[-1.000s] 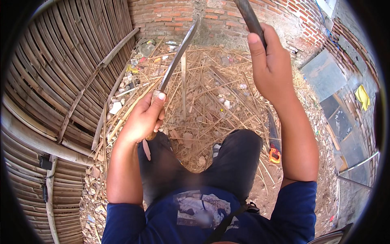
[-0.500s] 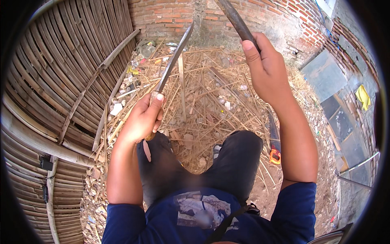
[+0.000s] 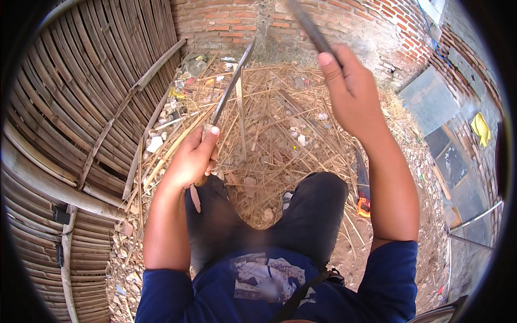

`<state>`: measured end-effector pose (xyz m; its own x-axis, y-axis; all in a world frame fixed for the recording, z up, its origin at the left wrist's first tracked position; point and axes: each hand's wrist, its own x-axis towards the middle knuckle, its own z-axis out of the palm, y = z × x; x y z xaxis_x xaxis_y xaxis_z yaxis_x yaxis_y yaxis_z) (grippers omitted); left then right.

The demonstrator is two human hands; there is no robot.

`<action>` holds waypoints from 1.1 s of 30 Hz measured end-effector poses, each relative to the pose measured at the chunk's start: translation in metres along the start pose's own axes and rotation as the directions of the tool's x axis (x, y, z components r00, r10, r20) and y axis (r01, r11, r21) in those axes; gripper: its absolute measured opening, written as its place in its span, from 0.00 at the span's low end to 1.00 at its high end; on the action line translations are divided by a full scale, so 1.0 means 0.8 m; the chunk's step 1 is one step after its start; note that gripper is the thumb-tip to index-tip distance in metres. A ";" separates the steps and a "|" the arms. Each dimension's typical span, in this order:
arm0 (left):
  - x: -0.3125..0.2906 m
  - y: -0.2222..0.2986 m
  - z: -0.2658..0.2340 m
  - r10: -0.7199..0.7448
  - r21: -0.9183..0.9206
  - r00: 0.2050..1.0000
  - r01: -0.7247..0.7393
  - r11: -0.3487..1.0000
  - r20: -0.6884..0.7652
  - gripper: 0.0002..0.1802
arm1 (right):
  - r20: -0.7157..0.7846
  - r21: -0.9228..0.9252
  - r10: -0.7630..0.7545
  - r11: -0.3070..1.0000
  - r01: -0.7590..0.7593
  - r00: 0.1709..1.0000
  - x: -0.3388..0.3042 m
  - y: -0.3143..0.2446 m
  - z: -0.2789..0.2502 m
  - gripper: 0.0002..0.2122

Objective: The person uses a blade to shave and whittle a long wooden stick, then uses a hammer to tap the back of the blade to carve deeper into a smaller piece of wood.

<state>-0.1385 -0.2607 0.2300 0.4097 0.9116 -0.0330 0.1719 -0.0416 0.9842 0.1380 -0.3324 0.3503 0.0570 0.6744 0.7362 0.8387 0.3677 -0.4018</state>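
My left hand [image 3: 191,159] is closed round the handle of a machete [image 3: 230,90], its long blade slanting up and away to the right. Part of the handle sticks out below my fist. A thin pale bamboo slat [image 3: 240,118] stands nearly upright, its upper part beside or behind the blade; whether they touch I cannot tell. At the upper right, my right hand [image 3: 353,91] grips a dark rod-like stick [image 3: 309,26], raised and blurred, its far end running out of the picture's top. The stick is apart from the machete.
Loose bamboo strips and straw [image 3: 280,129] cover the ground ahead. A handsaw [image 3: 362,185] with an orange and black handle lies by my right knee. A bamboo-slat wall [image 3: 97,91] rises on the left, a brick wall [image 3: 226,21] ahead. Grey sheets [image 3: 431,99] and a yellow cloth [image 3: 480,129] are at right.
The machete and my left hand have shifted slightly, the blade tip a little lower. The stick in my right hand has moved slightly and is now smeared by motion.
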 end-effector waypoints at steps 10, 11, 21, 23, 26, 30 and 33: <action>0.009 -0.003 0.002 -0.015 -0.009 1.000 0.015 1.000 -0.004 0.23 | 0.318 -0.219 0.234 0.961 -0.169 0.918 -0.023 0.054 0.046 0.20; 0.007 -0.006 -0.003 -0.027 -0.001 1.000 0.027 1.000 -0.007 0.23 | 0.308 -0.159 0.227 0.970 -0.185 0.924 -0.022 0.050 0.044 0.21; -0.001 -0.009 -0.007 -0.065 0.036 0.998 0.065 0.997 0.011 0.24 | 0.261 -0.117 0.186 0.980 -0.160 0.947 -0.037 0.049 0.077 0.20; 0.002 -0.012 -0.005 -0.088 0.069 0.996 0.085 0.994 0.030 0.24 | 0.391 -0.220 0.254 0.959 -0.178 0.884 -0.045 0.062 0.092 0.19; 0.008 -0.025 0.004 -0.096 0.086 0.994 0.092 0.992 0.051 0.24 | 0.400 -0.207 0.285 0.954 -0.217 0.871 -0.046 0.067 0.094 0.19; 0.008 -0.035 0.005 -0.064 0.075 0.998 0.063 0.995 0.013 0.24 | 0.333 -0.051 0.302 0.952 -0.302 0.893 -0.038 0.052 0.071 0.20; 0.007 -0.030 -0.001 -0.085 0.083 0.996 0.084 0.993 0.013 0.23 | 0.157 0.060 0.215 0.972 -0.227 0.964 -0.033 0.044 0.057 0.20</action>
<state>-0.1412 -0.2543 0.2065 0.4053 0.9064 -0.1188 0.2796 0.0008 0.9601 0.1416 -0.3078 0.2919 0.1502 0.8299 0.5373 0.7697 0.2429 -0.5904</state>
